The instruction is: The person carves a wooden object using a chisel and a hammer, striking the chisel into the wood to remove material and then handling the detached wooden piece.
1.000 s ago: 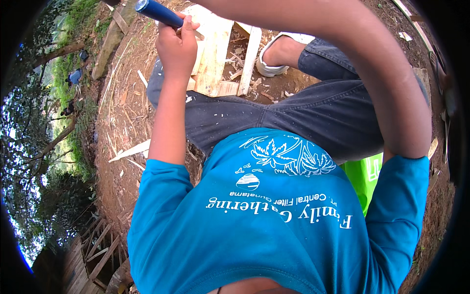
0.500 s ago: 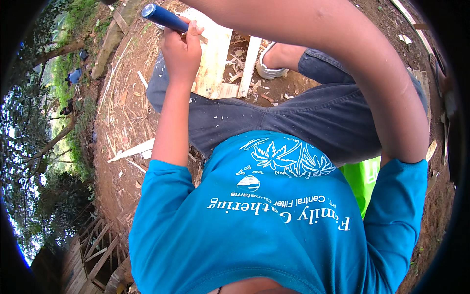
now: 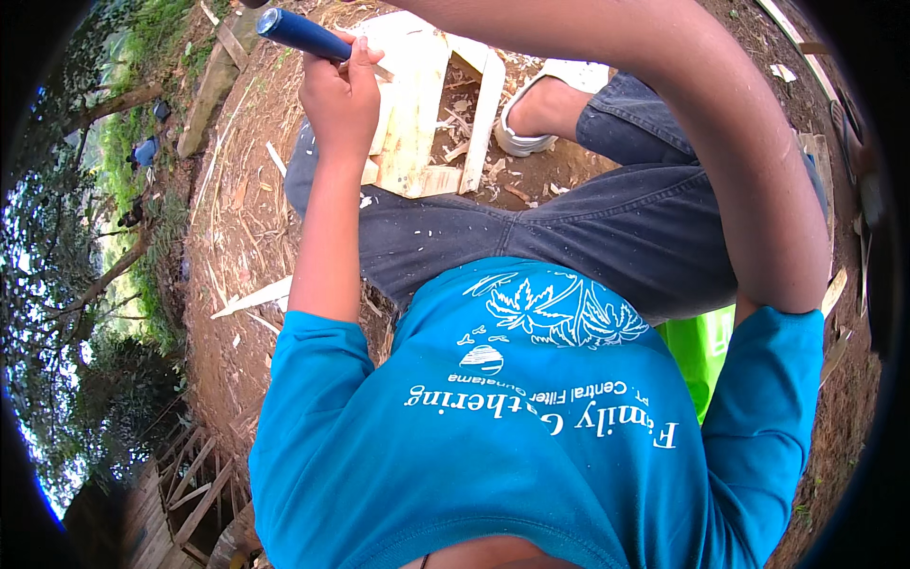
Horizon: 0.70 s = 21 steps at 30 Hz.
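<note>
My left hand is closed around a thick blue cylindrical handle with a pale, metal-like end cap. The capped end points to the upper left, and whatever is at the other end is hidden. Right beside this hand is a pale wooden frame of boards, resting on the ground between my legs. My right forearm reaches across the top of the view, and its hand lies beyond the upper edge. Just above the handle's cap, a dark thing is cut off by that edge.
Wood shavings and splinters lie over the brown soil. A long pale splinter is by my left elbow, and a bright green bag-like thing by my right side. A log, branches and greenery stand at the left.
My left hand and the blue handle have shifted slightly to the left. My right forearm has moved a little higher, and a dark thing now shows at the top edge.
</note>
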Motion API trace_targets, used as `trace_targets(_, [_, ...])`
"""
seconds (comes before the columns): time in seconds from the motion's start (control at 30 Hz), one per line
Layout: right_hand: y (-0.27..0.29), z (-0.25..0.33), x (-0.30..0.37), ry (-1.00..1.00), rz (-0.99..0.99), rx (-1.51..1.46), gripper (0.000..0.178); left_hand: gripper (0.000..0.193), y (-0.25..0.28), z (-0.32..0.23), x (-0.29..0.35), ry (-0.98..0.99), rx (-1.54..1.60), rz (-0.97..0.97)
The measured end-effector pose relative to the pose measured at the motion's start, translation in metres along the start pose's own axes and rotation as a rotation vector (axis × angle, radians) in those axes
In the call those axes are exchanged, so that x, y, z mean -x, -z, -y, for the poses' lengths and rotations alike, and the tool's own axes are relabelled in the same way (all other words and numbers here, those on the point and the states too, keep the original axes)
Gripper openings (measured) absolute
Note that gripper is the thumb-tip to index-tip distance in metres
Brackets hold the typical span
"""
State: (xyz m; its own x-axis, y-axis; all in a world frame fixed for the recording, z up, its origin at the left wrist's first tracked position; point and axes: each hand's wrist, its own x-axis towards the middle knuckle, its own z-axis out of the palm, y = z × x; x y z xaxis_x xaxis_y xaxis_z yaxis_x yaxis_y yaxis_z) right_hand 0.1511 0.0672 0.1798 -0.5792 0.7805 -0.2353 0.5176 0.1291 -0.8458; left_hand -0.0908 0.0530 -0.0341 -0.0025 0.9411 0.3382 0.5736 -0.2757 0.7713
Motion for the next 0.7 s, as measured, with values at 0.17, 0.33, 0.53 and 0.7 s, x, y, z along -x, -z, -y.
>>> trace_targets(0.17, [-0.035,-0.018,0.007,0.268,-0.387,0.166,0.038,0.014,0.0,0.0,0.007,-0.092,-0.252,0.035])
trace_targets(0.33, [-0.028,-0.034,0.0,0.312,-0.241,0.103,0.04,0.013,-0.002,-0.004,0.001,-0.049,-0.249,-0.027])
trace_targets(0.53, [-0.005,-0.012,0.0,0.102,-0.137,-0.02,0.041,0.013,-0.008,-0.004,-0.015,-0.096,-0.26,-0.053])
trace_targets(0.7, [-0.024,-0.01,-0.029,0.016,0.062,0.182,0.039,0.017,-0.001,-0.001,-0.006,-0.004,-0.312,-0.074])
